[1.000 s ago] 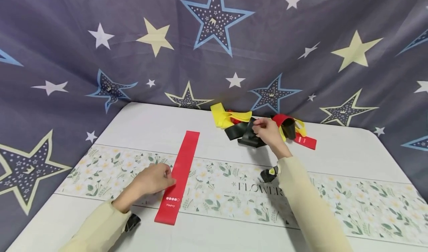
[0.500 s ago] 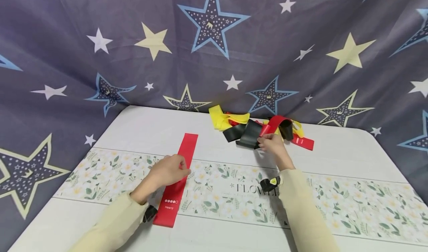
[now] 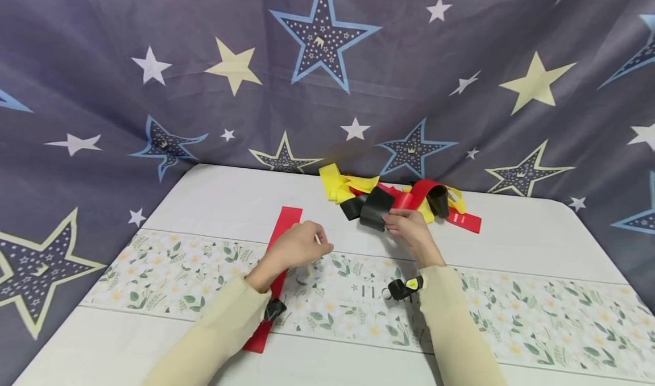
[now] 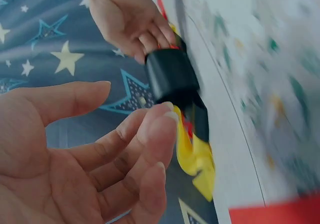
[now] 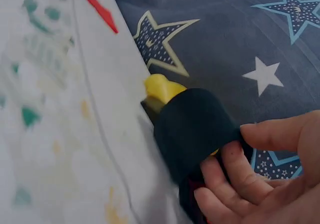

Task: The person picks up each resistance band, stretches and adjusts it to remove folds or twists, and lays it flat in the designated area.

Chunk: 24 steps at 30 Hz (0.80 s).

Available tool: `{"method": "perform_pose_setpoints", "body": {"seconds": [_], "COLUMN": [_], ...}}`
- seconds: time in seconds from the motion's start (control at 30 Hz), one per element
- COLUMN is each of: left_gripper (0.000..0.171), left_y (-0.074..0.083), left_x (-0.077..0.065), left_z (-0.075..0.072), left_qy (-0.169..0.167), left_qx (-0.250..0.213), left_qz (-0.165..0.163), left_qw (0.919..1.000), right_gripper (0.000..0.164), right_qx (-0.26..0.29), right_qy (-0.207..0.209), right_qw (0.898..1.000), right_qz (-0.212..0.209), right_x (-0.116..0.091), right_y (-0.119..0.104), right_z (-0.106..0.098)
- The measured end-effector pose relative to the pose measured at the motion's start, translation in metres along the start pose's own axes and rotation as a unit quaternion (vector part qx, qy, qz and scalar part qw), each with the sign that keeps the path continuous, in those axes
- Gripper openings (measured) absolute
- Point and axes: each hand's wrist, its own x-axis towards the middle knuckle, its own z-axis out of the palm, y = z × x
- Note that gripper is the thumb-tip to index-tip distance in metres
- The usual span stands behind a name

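My right hand pinches the edge of a black resistance band between thumb and fingers. In the right wrist view that black band bulges in a wide loop, fingertips inside it and thumb outside. My left hand hangs above the table, to the left of the black band, with its fingers loosely bent and nothing in them. The left wrist view has a gap between thumb and fingers. A red resistance band lies flat lengthwise beneath the left forearm, which covers its middle.
Behind the right hand lies a tangled pile of bands, with a yellow band, a red band and a red labelled end. A star-patterned curtain rises at the back edge of the white table.
The right hand has gripped the black band and drawn its edge slightly toward me. The left hand has moved right and forward, away from the red band, toward the black one.
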Motion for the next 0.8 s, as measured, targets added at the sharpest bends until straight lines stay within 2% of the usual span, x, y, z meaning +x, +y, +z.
{"method": "perform_pose_setpoints", "body": {"seconds": [0.1, 0.23, 0.37, 0.43, 0.57, 0.67, 0.8], "left_gripper": [0.018, 0.041, 0.061, 0.062, 0.056, 0.054, 0.049], "left_y": [0.009, 0.019, 0.020, 0.017, 0.012, 0.012, 0.014], "left_x": [0.009, 0.023, 0.039, 0.044, 0.048, 0.047, 0.047], "left_z": [0.006, 0.017, 0.029, 0.034, 0.042, 0.043, 0.042], "left_qy": [-0.015, -0.011, 0.000, -0.002, 0.016, 0.043, 0.063], "left_qx": [-0.024, -0.054, -0.131, -0.195, -0.313, -0.362, -0.419], "left_qz": [0.005, 0.011, 0.008, 0.009, 0.012, 0.027, 0.068], "left_qw": [0.9996, 0.9984, 0.9914, 0.9808, 0.9494, 0.9307, 0.9034], "right_gripper": [0.048, 0.048, 0.045, 0.040, 0.032, 0.037, 0.045], "right_qx": [0.067, 0.121, 0.157, 0.177, 0.193, 0.168, 0.127], "right_qy": [-0.031, -0.053, -0.056, -0.056, -0.052, -0.027, 0.029], "right_qw": [0.997, 0.991, 0.986, 0.983, 0.980, 0.985, 0.990], "right_qz": [0.002, 0.015, 0.014, 0.014, -0.001, -0.020, -0.048], "right_x": [-0.004, -0.011, -0.015, -0.017, -0.020, -0.021, -0.021], "right_y": [-0.003, -0.008, -0.015, -0.018, -0.021, -0.022, -0.021], "right_z": [0.002, 0.003, 0.004, 0.006, 0.008, 0.010, 0.011]}}
